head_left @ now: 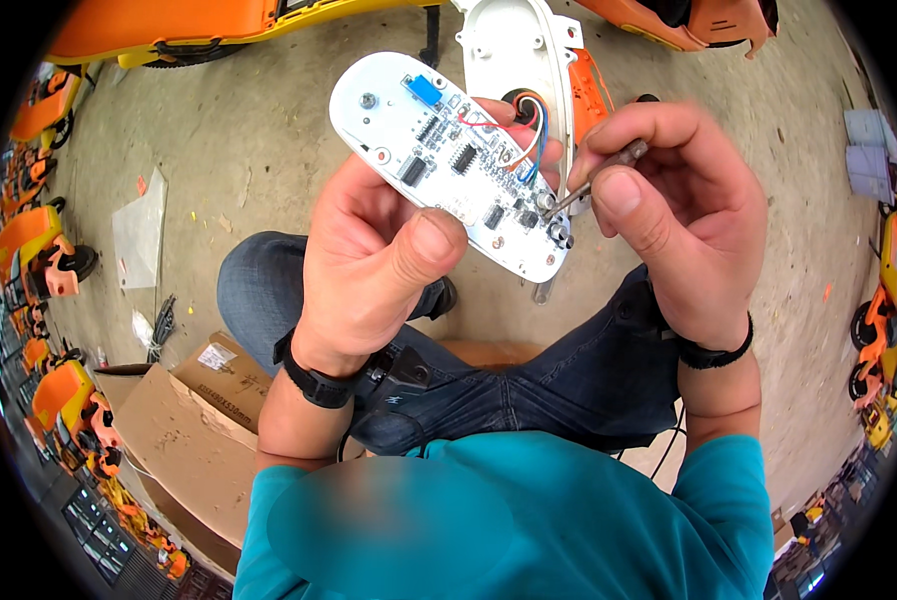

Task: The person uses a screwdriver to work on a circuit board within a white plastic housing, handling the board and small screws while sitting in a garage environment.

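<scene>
A white circuit board [389,115] with rounded ends lies tilted in my left hand [384,240]. My left thumb presses its near edge, and the fingers reach behind it. Black chips, a blue component [424,90] and small round parts sit on its face. Red, white, orange and blue wires [537,135] loop from its right side. Between the thumb and fingers of my right hand [674,185] is a thin screwdriver [609,170]. Its tip meets the board near the small parts at the lower right end. A white plastic housing [514,45] is beyond the board.
An open cardboard box [184,430] stands at my left. A white sheet [141,230] and a bundle of dark cable [161,328] lie on the concrete floor. Orange and yellow ride-on toy vehicles [44,250] line both sides. A larger orange and yellow body [219,35] is at the far edge.
</scene>
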`<state>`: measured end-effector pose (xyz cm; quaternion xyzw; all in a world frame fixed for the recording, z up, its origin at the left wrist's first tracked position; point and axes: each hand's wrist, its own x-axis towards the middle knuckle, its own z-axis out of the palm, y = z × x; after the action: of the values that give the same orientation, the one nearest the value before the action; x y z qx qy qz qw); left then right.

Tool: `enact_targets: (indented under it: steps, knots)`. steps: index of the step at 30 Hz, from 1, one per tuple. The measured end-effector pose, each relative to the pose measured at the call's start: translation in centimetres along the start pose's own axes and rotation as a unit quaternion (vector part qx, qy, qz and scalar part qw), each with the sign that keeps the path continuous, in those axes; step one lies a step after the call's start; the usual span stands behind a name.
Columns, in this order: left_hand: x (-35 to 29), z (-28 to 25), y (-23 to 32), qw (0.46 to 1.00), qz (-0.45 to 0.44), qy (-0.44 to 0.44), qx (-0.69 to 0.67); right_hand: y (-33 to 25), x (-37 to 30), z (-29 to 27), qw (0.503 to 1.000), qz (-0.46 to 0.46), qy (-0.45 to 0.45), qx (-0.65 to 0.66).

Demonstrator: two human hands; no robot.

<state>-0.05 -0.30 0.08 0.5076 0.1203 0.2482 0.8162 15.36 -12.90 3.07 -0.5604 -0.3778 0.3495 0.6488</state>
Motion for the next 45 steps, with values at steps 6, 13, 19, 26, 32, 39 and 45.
enact_targets:
  steps: [6,13,19,26,32,39,45]
  knots:
    - [-0.07,0.23,0.37,1.000,-0.013,0.009,-0.011,0.16,0.03,0.04,1.000,-0.005,0.013,-0.001]
    - [-0.18,0.45,0.33,1.000,0.007,0.018,-0.021,0.12,0.02,0.25,1.000,0.002,0.019,-0.014]
    - [-0.22,0.48,0.31,0.999,0.018,0.018,-0.030,0.12,0.09,0.39,1.000,0.000,0.018,-0.018]
    - [-0.26,0.57,0.35,0.999,0.008,0.022,-0.029,0.04,0.00,0.29,1.000,-0.011,0.011,-0.024]
    - [-0.33,0.55,0.28,0.999,0.001,0.033,-0.003,-0.10,-0.14,0.10,1.000,0.001,0.000,-0.011]
    - [-0.30,0.61,0.52,0.999,-0.012,0.034,0.005,-0.44,-0.22,-0.10,1.000,0.021,-0.012,-0.013]
    - [-0.27,0.70,0.66,0.999,-0.016,0.033,0.009,-0.43,-0.22,-0.13,1.000,0.013,-0.019,-0.010]
